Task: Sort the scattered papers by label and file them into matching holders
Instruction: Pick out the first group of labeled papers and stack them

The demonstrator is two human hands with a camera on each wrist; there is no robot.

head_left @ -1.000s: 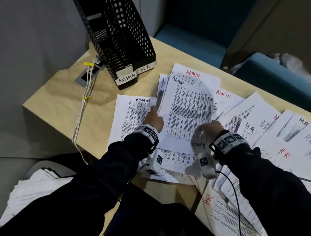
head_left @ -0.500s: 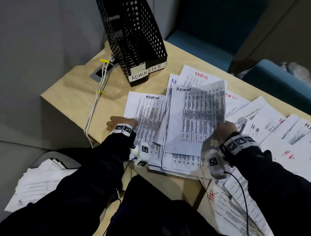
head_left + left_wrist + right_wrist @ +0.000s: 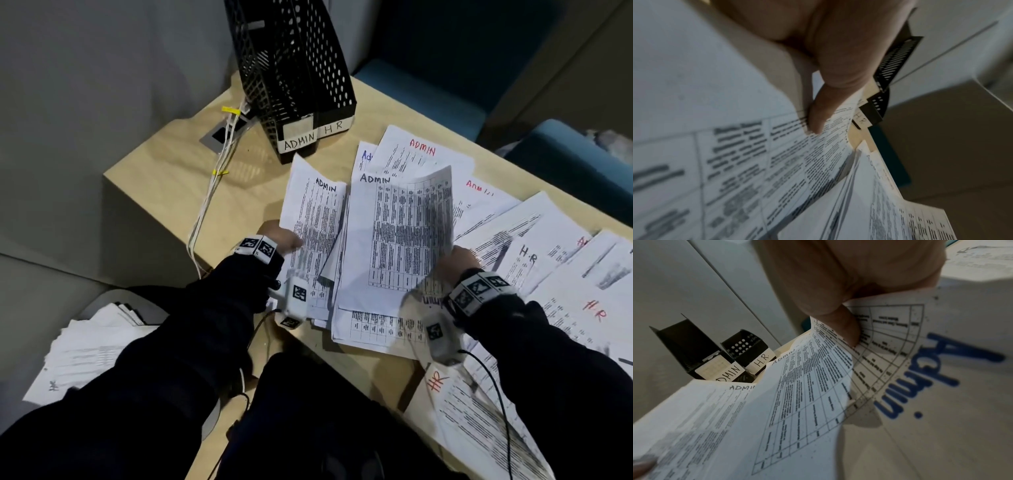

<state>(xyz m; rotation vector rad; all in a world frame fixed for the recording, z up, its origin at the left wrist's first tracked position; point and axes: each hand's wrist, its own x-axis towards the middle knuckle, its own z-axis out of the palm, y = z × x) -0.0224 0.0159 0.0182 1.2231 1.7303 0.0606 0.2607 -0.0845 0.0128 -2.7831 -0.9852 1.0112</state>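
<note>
Head view: from above, facing down and forward onto the ADMIN holder (image 3: 298,138). Wrist views: low and close over papers, left facing past the HR holder (image 3: 863,121), right toward both; holders shared by all.

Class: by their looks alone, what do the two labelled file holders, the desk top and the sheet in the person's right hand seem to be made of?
File holders: black perforated sheet, probably metal or hard plastic; regular punched holes, matte.
Desk top: pale wood-look surface, likely laminate; faint grain, smooth.
ADMIN sheet: thin printed paper; it curls in the right hand.
</note>
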